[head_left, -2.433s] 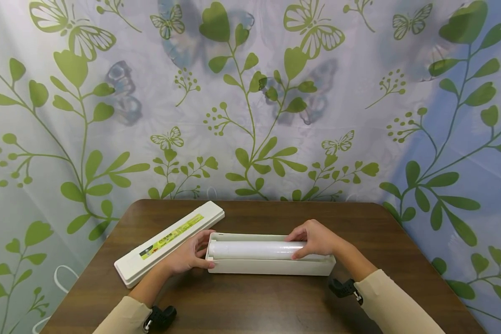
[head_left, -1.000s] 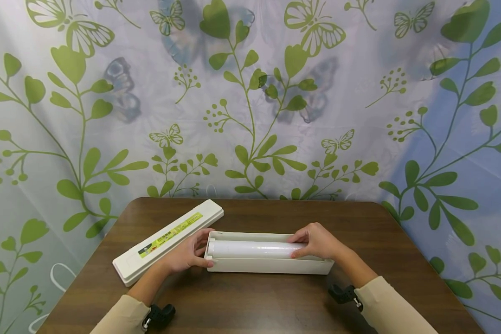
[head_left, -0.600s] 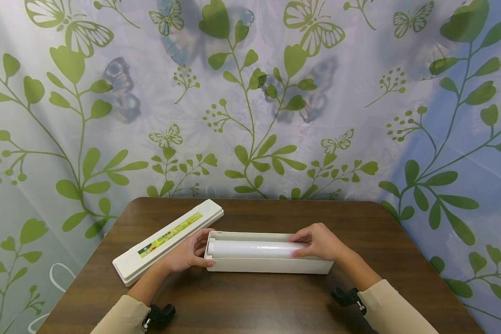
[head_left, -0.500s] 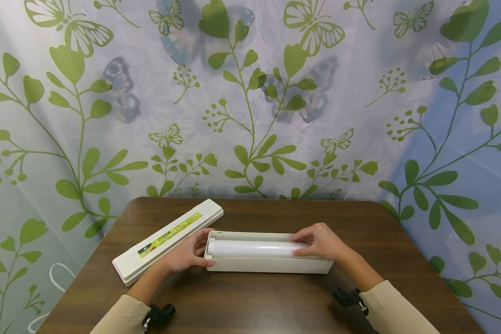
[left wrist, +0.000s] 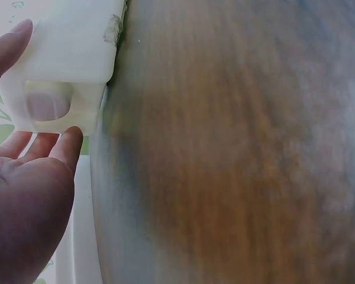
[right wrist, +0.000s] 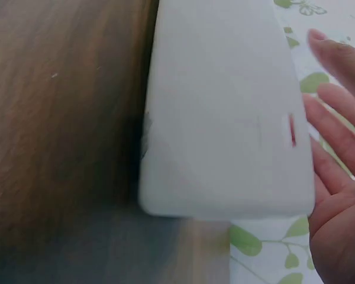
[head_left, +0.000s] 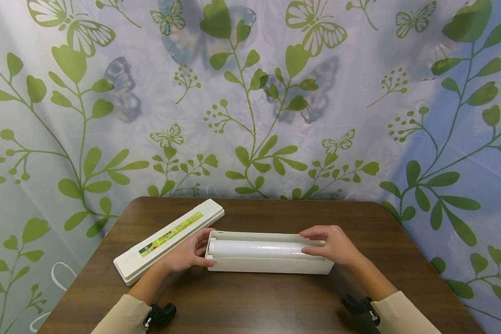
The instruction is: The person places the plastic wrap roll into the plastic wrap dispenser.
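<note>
A long white box stands uncovered on the table, with a white cling film roll lying inside along its length. My left hand holds the box's left end, thumb against the front wall and fingers around the back corner. In the left wrist view, that hand reaches round the end wall, where a rounded cut-out shows. Over the right end of the box hovers my right hand, its thumb and fingers apart and gripping nothing. The right wrist view shows those fingers loosely spread beyond the box's rim.
Left of the box, a long white lid with a yellow-green label lies slantwise, close behind my left hand. The brown wooden table ends at a curtain printed with leaves and butterflies. White cord loops hang past the left edge.
My right hand has let go of the cling film roll and moved right and slightly up, its fingers opening. My left hand stays at the box's left end; box and lid have not moved.
</note>
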`<state>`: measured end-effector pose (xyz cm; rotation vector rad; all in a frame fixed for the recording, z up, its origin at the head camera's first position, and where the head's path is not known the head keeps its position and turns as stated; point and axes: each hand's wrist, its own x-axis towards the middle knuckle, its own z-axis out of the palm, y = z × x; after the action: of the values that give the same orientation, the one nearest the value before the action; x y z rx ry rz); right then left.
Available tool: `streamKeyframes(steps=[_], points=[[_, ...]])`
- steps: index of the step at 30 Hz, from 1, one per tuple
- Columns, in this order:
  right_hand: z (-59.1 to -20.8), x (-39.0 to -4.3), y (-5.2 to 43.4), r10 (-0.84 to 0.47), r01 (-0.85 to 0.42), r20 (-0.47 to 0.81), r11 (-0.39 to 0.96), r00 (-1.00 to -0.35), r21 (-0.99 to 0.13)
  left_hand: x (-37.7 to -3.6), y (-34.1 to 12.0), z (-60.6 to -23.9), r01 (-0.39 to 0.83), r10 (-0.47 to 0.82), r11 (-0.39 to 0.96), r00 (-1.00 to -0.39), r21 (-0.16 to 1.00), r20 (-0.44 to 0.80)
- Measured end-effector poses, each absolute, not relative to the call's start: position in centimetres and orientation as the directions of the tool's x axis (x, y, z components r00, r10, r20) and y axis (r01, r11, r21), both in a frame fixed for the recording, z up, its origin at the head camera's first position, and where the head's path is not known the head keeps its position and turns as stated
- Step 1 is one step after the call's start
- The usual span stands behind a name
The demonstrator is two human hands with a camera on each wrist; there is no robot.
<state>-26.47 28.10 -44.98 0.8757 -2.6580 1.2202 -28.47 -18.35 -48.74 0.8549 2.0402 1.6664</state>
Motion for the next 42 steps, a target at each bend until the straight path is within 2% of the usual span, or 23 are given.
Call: streamKeyframes(steps=[8,26,33,38,42], points=[[-46.3,-25.5,29.3,-0.38,-0.564,0.421,0.463,-0.823,-0.684,-28.4,-18.3,-48.6,0.227,0.659,0.12,-0.746,0.966,0.093],[-48.0,-24.3,32.3,-0.219,-0.494,0.445,0.293,-0.868,-0.819,-28.3,-18.4,-48.6,0.235,0.665,0.111,-0.74,0.966,0.103],[-49.1,-24.6,34.0,-0.253,-0.419,0.367,0.198,-0.895,-0.886,-28.2,-18.3,-48.4,0.234,0.664,0.118,-0.741,0.965,0.099],[-49.4,-24.5,34.5,-0.278,-0.304,0.245,0.19,-0.929,-0.934,-28.2,-18.4,-48.5,0.227,0.661,0.116,-0.744,0.967,0.095],[-49.5,-24.5,34.7,-0.32,-0.259,0.191,0.184,-0.928,-0.948,-28.2,-18.4,-48.5,0.228,0.661,0.112,-0.744,0.967,0.099]])
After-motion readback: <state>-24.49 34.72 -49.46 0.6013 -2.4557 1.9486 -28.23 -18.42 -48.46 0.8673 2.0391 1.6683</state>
